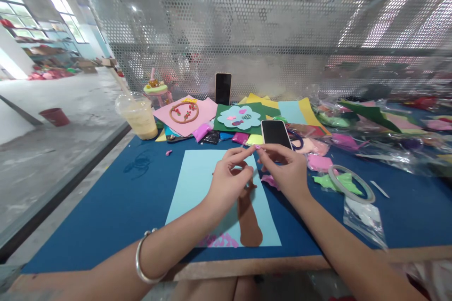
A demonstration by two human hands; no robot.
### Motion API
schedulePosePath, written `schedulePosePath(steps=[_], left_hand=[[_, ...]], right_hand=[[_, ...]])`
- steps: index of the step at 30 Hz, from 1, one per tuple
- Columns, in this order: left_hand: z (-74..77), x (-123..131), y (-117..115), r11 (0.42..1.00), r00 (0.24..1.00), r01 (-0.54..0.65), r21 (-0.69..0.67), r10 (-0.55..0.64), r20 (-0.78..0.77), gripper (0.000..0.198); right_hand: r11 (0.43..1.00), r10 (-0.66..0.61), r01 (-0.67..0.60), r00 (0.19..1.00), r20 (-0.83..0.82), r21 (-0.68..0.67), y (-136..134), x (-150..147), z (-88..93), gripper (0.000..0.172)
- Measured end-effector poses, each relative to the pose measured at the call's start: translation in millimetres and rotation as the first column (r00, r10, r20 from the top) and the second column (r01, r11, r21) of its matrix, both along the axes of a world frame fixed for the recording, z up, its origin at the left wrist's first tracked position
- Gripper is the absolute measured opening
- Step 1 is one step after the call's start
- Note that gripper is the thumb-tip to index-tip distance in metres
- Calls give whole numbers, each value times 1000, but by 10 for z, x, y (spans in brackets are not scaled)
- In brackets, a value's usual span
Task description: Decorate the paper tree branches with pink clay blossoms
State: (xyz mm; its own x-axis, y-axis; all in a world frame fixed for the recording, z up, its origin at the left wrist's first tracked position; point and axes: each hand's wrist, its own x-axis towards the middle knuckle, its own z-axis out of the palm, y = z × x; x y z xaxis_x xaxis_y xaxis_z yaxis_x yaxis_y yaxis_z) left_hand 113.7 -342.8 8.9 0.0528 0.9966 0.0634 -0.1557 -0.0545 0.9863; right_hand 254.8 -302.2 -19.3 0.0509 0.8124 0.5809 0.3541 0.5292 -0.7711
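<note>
My left hand (229,178) and my right hand (286,171) meet above a light blue sheet (197,183) on the dark blue table (116,207). Both pinch, fingertips together, a tiny pink bit (256,147) between them. A brown trunk shape (249,221) lies on the sheet under my hands, with pink pieces (219,241) at its foot. A silver bangle (143,256) circles my left wrist. A scrap of pink material (270,181) lies beside my right hand.
A phone (275,134) lies just beyond my hands; another phone (223,88) stands upright against the mesh wall. A lidded drink cup (138,115) stands far left. Craft sheets, a green sheet with a cloud design (240,117), a tape ring (351,183) and plastic bags crowd the right.
</note>
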Motion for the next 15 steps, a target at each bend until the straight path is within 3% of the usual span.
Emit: schedulePosePath(steps=[5,15], left_hand=[[2,0,5,1000,999,-8,3,8,-53,35],[-3,-58,83,952,948,-146,268,212,-237,15]], right_hand=[[1000,-6,6,1000,-9,14,-12,-3,3,16],[995,84,-90,991,-103,-48,0,-14,-11,14]])
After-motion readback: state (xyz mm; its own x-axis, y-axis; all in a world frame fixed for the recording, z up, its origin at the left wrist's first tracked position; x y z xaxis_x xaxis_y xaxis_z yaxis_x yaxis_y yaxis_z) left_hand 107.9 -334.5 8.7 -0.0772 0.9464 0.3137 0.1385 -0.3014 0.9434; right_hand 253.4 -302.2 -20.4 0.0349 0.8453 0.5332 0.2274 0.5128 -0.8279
